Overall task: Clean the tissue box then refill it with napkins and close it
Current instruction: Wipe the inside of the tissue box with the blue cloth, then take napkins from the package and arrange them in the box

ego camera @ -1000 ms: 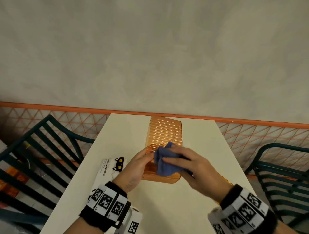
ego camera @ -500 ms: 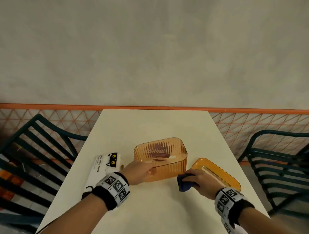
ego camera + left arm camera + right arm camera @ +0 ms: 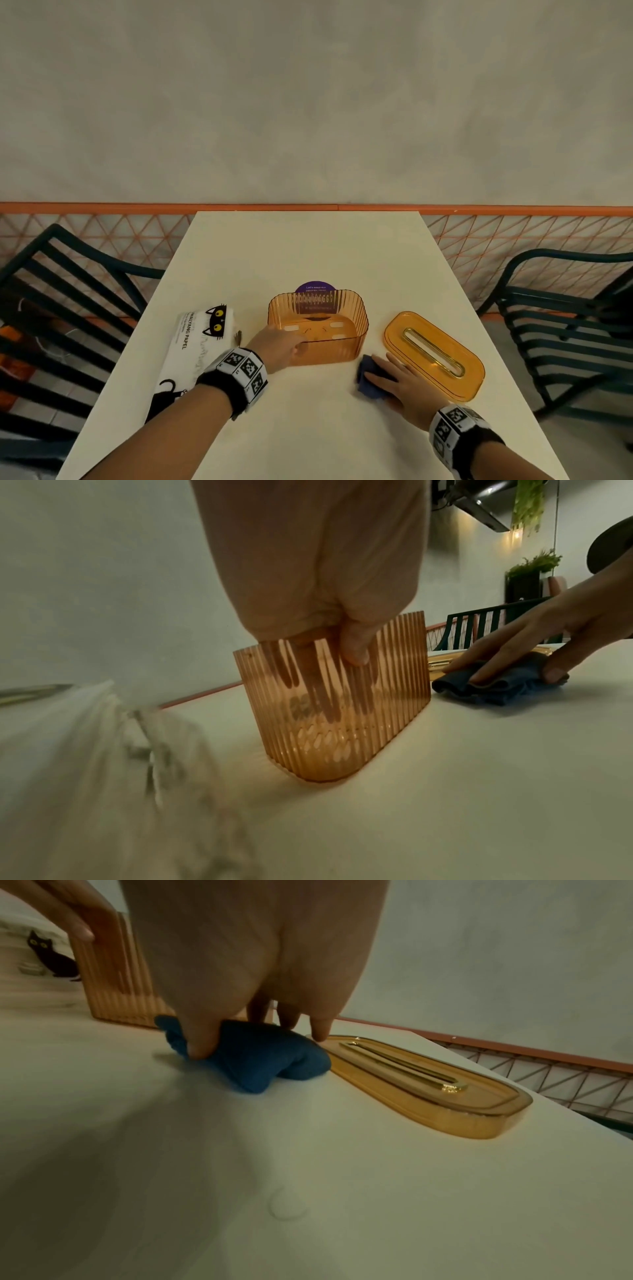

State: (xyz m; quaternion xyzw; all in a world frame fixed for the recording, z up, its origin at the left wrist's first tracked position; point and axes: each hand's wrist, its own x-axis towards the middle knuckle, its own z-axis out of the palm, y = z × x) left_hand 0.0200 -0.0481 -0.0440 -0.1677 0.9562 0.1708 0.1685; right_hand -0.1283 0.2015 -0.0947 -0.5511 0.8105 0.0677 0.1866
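Note:
The orange ribbed tissue box (image 3: 346, 346) stands upright and open on the table, with nothing in it. My left hand (image 3: 297, 343) grips its left wall, fingers (image 3: 329, 696) inside and thumb outside. The orange lid (image 3: 434, 354) with a gold slot lies flat to the right of the box. Between box and lid, my right hand (image 3: 381, 374) holds a bunched blue cloth (image 3: 367, 381) down on the table, pinched between thumb and fingers (image 3: 202, 1042). A white napkin pack (image 3: 198, 346) with black cats printed on it lies left of the box.
The cream table (image 3: 308, 438) ends at an orange rail and mesh fence (image 3: 513, 236) below a grey wall. Dark green slatted chairs stand at the left (image 3: 68, 291) and right (image 3: 565, 325). A purple sticker (image 3: 315, 294) shows on the box's far wall.
The box was tipped up and being wiped with the cloth; it now stands upright on the table. My right hand has brought the cloth down to the table beside the lid.

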